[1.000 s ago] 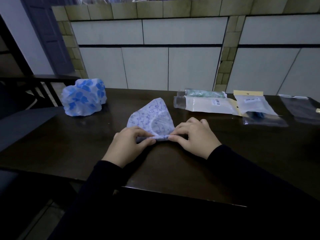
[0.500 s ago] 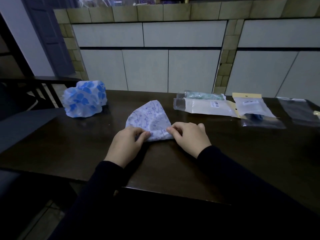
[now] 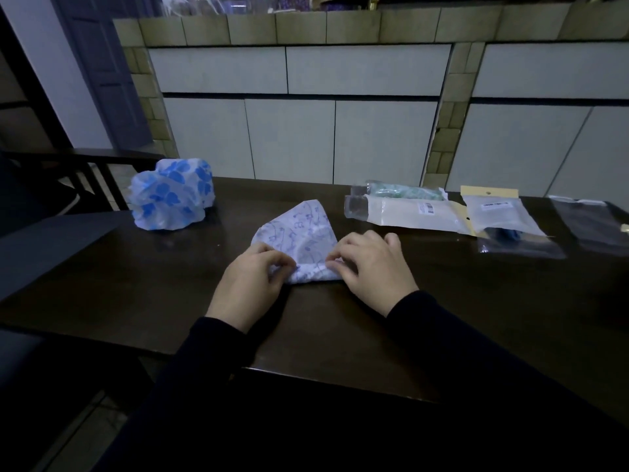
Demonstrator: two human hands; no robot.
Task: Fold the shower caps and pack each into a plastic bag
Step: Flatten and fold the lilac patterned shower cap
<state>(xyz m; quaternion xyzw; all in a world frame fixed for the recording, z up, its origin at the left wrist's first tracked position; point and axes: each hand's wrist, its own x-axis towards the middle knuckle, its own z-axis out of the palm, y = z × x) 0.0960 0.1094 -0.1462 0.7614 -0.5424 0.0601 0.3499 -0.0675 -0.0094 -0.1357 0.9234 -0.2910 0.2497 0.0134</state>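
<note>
A white shower cap with a purple print (image 3: 301, 233) lies folded into a wedge on the dark table (image 3: 170, 284), its point facing away from me. My left hand (image 3: 250, 281) pinches its near left corner and my right hand (image 3: 369, 265) pinches its near right corner. A puffy shower cap with blue flowers (image 3: 172, 194) sits unfolded at the far left. Plastic bags lie at the right: a long packed white one (image 3: 405, 216), a greenish one behind it (image 3: 401, 192), one with a yellow header (image 3: 500, 216) and an empty clear one (image 3: 592, 226).
A tiled wall (image 3: 340, 137) runs along the table's far edge. A dark chair back (image 3: 68, 165) stands at the far left. The table's near edge (image 3: 340, 386) lies close to my sleeves.
The cap's near edge has been rolled away from me, so the wedge is shorter. Both hands moved slightly forward and keep their pinch on its corners.
</note>
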